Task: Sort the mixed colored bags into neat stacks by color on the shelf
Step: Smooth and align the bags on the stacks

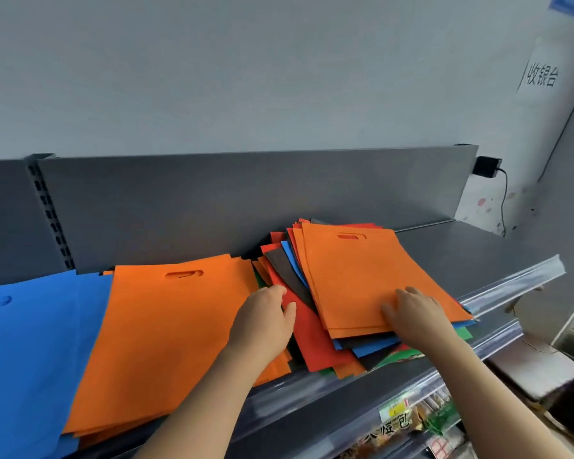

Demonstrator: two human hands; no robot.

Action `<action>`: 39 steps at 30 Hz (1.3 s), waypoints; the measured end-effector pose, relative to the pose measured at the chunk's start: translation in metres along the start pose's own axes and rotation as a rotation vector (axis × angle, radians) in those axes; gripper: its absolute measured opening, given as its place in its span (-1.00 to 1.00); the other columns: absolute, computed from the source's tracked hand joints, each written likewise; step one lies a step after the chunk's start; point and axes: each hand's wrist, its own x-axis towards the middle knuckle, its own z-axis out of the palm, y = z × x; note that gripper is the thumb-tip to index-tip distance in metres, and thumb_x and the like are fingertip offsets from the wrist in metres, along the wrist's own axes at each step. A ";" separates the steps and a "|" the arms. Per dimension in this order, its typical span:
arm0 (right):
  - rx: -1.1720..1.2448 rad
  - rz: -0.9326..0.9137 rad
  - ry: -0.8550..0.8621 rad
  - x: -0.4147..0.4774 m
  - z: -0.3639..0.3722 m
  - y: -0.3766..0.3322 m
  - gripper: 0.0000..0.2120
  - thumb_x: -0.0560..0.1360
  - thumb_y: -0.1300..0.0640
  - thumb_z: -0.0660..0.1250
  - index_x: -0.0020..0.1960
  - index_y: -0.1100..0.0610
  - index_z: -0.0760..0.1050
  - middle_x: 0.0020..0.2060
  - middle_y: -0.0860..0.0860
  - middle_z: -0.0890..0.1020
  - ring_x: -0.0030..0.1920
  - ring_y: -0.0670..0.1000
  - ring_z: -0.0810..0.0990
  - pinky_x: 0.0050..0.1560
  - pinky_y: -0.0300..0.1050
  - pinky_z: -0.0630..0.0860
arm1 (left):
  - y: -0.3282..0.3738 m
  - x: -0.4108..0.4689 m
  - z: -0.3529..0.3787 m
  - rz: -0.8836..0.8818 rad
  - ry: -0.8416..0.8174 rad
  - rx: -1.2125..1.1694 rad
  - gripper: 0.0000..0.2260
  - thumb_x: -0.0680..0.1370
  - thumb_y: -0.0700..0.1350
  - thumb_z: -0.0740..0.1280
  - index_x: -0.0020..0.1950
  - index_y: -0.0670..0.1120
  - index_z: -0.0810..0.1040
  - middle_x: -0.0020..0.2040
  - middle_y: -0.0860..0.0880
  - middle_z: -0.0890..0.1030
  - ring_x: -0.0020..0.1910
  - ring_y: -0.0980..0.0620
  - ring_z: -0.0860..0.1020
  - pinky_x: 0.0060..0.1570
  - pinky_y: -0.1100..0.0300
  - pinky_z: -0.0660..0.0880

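Bags in mixed colours (312,339) lie fanned in a loose pile right of centre on the shelf (478,253), with orange, red, blue, black and green edges showing. A top orange bag (362,276) covers most of it. Just to the left sits the sorted orange stack (166,326), and beyond that a blue stack (24,342).

The right hand (415,313) rests on the top orange bag near its lower edge, grip relaxed, fingers laid flat and holding nothing. The left hand (265,319) sits at the red edge between pile and orange stack, fingers curled; whether its grip has caught a bag cannot be told.

Risks noted:
- Dragging the top bag may carry the loose layers beneath it along, which could spill them over the front rail (511,286)
- More than one orange bag may lift together, since their edges lie close
- The orange stack lies skewed, so further bags may slide off it
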 end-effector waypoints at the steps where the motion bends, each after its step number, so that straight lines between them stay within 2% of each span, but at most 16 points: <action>1: 0.002 -0.006 -0.015 0.002 0.002 0.007 -0.75 0.57 -0.07 0.07 -0.14 0.08 0.35 -0.04 0.06 0.52 0.06 0.14 0.51 0.11 -0.01 0.36 | 0.007 0.005 0.008 -0.019 -0.019 -0.032 -0.68 0.61 -0.01 0.20 0.32 -0.10 0.46 0.14 -0.03 0.58 0.10 0.02 0.54 0.06 0.11 0.52; 3: 0.002 -0.055 0.004 0.005 0.005 0.016 -0.72 0.57 -0.10 0.07 -0.16 0.07 0.37 -0.04 0.04 0.55 0.03 0.11 0.52 0.10 -0.04 0.36 | 0.018 0.014 0.021 -0.064 -0.041 -0.096 -0.60 0.62 0.02 0.19 0.41 -0.11 0.38 0.08 0.02 0.60 0.05 0.07 0.55 0.02 0.18 0.52; 6: 0.029 -0.182 0.035 0.002 0.011 0.020 -0.69 0.57 -0.10 0.09 -0.06 0.08 0.48 0.06 -0.01 0.58 0.11 0.06 0.52 0.22 -0.05 0.31 | 0.029 0.022 0.034 -0.154 -0.053 -0.213 -0.51 0.62 0.04 0.21 0.47 -0.18 0.27 -0.25 0.16 0.48 -0.21 0.22 0.46 -0.22 0.34 0.40; 8: 0.095 -0.266 0.020 -0.001 0.013 0.019 -0.66 0.58 -0.10 0.11 0.18 0.07 0.50 0.25 -0.05 0.52 0.26 0.01 0.46 0.41 -0.04 0.18 | 0.032 0.026 0.039 -0.214 -0.037 -0.271 -0.50 0.59 0.02 0.27 0.45 -0.19 0.28 -0.20 0.11 0.50 -0.16 0.14 0.47 -0.18 0.28 0.45; 10: 0.142 -0.354 -0.004 -0.003 0.011 0.018 -0.64 0.59 -0.07 0.12 0.27 0.06 0.46 0.30 -0.07 0.48 0.31 -0.03 0.42 0.47 -0.05 0.08 | 0.031 0.027 0.041 -0.287 -0.005 -0.343 -0.58 0.56 -0.05 0.33 0.36 -0.17 0.35 -0.01 0.02 0.52 -0.07 0.03 0.51 -0.08 0.14 0.51; 12: 0.179 -0.382 0.005 -0.001 0.009 0.023 -0.70 0.58 -0.03 0.15 0.19 0.09 0.49 0.22 -0.05 0.54 0.23 -0.02 0.47 0.43 -0.08 0.13 | 0.029 0.026 0.042 -0.342 0.027 -0.409 -0.57 0.55 -0.11 0.35 0.35 -0.19 0.33 0.01 0.01 0.46 -0.06 0.00 0.49 -0.11 0.12 0.46; 15: 0.159 -0.252 0.070 0.009 0.006 0.039 -0.74 0.55 -0.03 0.17 0.04 0.13 0.50 0.03 0.00 0.56 0.07 0.07 0.51 0.17 -0.08 0.34 | 0.027 0.025 0.041 -0.377 0.066 -0.510 -0.59 0.54 -0.16 0.36 0.34 -0.19 0.33 -0.09 0.05 0.46 -0.17 0.05 0.49 -0.22 0.18 0.41; 17: 0.127 -0.207 0.052 0.011 0.004 0.044 -0.75 0.56 -0.05 0.14 -0.10 0.10 0.46 -0.13 -0.03 0.52 -0.05 0.06 0.51 0.04 -0.10 0.35 | 0.025 0.024 0.041 -0.379 0.076 -0.572 -0.80 0.53 -0.15 0.38 0.09 -0.11 0.43 -0.13 0.04 0.54 -0.20 0.08 0.53 -0.25 0.18 0.48; 19: 0.125 -0.256 0.029 0.009 0.006 0.041 -0.74 0.57 -0.03 0.12 -0.18 0.10 0.42 -0.23 -0.06 0.48 -0.16 0.02 0.47 -0.04 -0.12 0.32 | 0.023 0.023 0.043 -0.372 0.078 -0.604 -0.87 0.50 -0.10 0.42 -0.03 -0.09 0.52 -0.08 -0.02 0.62 -0.13 -0.01 0.59 -0.15 0.11 0.54; 23: 0.263 -0.245 -0.002 0.007 0.004 0.037 -0.76 0.58 0.03 0.13 -0.13 0.14 0.45 -0.18 -0.03 0.51 -0.18 0.01 0.48 -0.16 -0.10 0.40 | 0.022 0.020 0.043 -0.322 0.111 -0.511 -0.82 0.52 -0.13 0.40 0.10 -0.09 0.53 0.02 -0.04 0.61 -0.09 -0.01 0.55 -0.22 0.18 0.44; 25: 0.274 -0.189 -0.004 0.009 0.003 0.040 -0.76 0.58 0.02 0.12 -0.02 0.15 0.47 -0.06 0.01 0.54 -0.11 0.02 0.51 -0.06 -0.06 0.47 | 0.021 0.018 0.042 -0.273 0.141 -0.414 -0.75 0.54 -0.16 0.36 0.21 -0.10 0.52 0.05 0.01 0.57 -0.07 0.03 0.52 -0.25 0.24 0.43; 27: 0.265 -0.164 -0.018 0.008 0.001 0.039 -0.70 0.60 0.02 0.10 0.21 0.14 0.44 0.10 0.05 0.55 0.06 0.06 0.53 0.09 -0.05 0.45 | 0.019 0.014 0.040 -0.225 0.181 -0.354 -0.72 0.55 -0.19 0.34 0.27 -0.10 0.51 0.06 0.03 0.54 -0.07 0.10 0.47 -0.31 0.38 0.34; 29: 0.262 -0.163 -0.008 0.006 0.001 0.037 -0.60 0.61 0.01 0.09 0.40 0.14 0.31 0.23 0.05 0.50 0.20 0.07 0.49 0.18 -0.07 0.40 | 0.017 0.012 0.040 -0.201 0.228 -0.322 -0.75 0.55 -0.22 0.33 0.23 -0.10 0.56 0.08 0.00 0.58 -0.07 0.13 0.46 -0.32 0.44 0.29; 31: 0.264 -0.168 0.011 0.004 0.002 0.035 -0.56 0.62 0.00 0.08 0.45 0.13 0.23 0.30 0.05 0.46 0.25 0.06 0.46 0.23 -0.07 0.37 | 0.014 0.010 0.039 -0.207 0.280 -0.307 -0.80 0.54 -0.23 0.34 0.16 -0.12 0.60 0.04 0.00 0.60 -0.08 0.15 0.46 -0.31 0.47 0.29; 36: 0.275 -0.147 0.003 0.002 0.001 0.036 -0.57 0.63 0.00 0.06 0.45 0.12 0.21 0.30 0.07 0.46 0.25 0.08 0.46 0.23 -0.05 0.39 | 0.007 0.008 0.034 -0.268 0.302 -0.249 -0.95 0.54 -0.22 0.33 -0.03 -0.12 0.56 -0.19 0.07 0.53 -0.28 0.13 0.48 -0.41 0.37 0.32; 39: 0.268 -0.152 0.011 0.002 0.002 0.035 -0.61 0.62 0.00 0.08 0.39 0.13 0.27 0.25 0.07 0.49 0.21 0.09 0.48 0.20 -0.03 0.40 | 0.001 0.006 0.029 -0.307 0.268 -0.260 -0.96 0.55 -0.23 0.28 -0.05 -0.10 0.49 -0.17 0.00 0.56 -0.29 0.12 0.49 -0.43 0.27 0.34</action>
